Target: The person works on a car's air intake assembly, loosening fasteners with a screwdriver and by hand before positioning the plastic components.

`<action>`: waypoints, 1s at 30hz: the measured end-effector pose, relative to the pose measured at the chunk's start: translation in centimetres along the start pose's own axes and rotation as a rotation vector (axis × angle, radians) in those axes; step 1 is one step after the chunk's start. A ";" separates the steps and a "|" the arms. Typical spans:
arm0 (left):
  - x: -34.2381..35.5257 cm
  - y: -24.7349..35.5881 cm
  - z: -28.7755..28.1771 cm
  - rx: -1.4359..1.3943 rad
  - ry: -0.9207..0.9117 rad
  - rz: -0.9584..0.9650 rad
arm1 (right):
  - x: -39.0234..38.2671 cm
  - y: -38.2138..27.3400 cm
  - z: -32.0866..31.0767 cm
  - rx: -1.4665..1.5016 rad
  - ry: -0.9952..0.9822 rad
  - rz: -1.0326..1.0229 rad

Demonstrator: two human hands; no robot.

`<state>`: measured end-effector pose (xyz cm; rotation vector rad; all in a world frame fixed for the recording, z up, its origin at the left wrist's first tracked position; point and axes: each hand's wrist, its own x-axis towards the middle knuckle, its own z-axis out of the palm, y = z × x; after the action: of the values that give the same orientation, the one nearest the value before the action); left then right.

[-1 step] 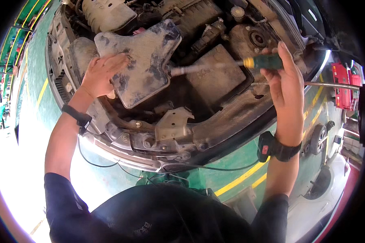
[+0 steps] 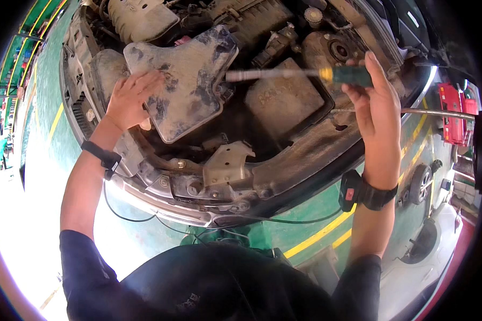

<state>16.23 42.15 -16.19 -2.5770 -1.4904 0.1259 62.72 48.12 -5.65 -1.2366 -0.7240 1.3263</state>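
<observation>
My left hand (image 2: 131,101) lies with its fingers stretched out on the left side of a dusty, irregularly shaped grey cover (image 2: 185,80) in a car's engine bay. In my right hand (image 2: 379,101) is a screwdriver (image 2: 352,76) with a dark green and yellow handle, held between thumb and fingers. Its shaft is smeared by motion and points left, nearly level. The thicker tip ends by the right edge of the cover; whether it touches cannot be made out. Below the shaft sits a dusty square box lid (image 2: 285,99).
The car's front frame (image 2: 300,160) curves between me and the engine bay. A round cap (image 2: 314,17) and a strut mount (image 2: 339,49) are at the far right. A metal rod (image 2: 439,112) runs right from behind my right hand. A thin black cable (image 2: 294,223) hangs between my wrists.
The screwdriver has swung so its tip is farther up and its shaft more level. My right hand has shifted slightly. My left hand stays on the cover.
</observation>
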 end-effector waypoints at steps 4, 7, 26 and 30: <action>-1.1 0.5 1.7 -0.188 0.096 -0.304 | 2.3 0.1 0.5 0.003 -0.047 -0.056; -1.4 1.3 1.7 -0.327 -0.018 -0.585 | 3.2 -1.1 2.7 -0.039 -0.067 -0.012; -2.8 0.8 5.7 -0.503 -0.178 -0.808 | 9.4 4.1 23.0 0.138 -0.852 0.588; -2.7 0.3 5.1 -0.399 -0.244 -0.783 | 3.5 4.7 24.6 0.211 -0.644 0.496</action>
<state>14.34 40.12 -21.32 -2.0551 -2.7270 0.0431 38.95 56.53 -4.49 -0.8347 -0.7085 2.2043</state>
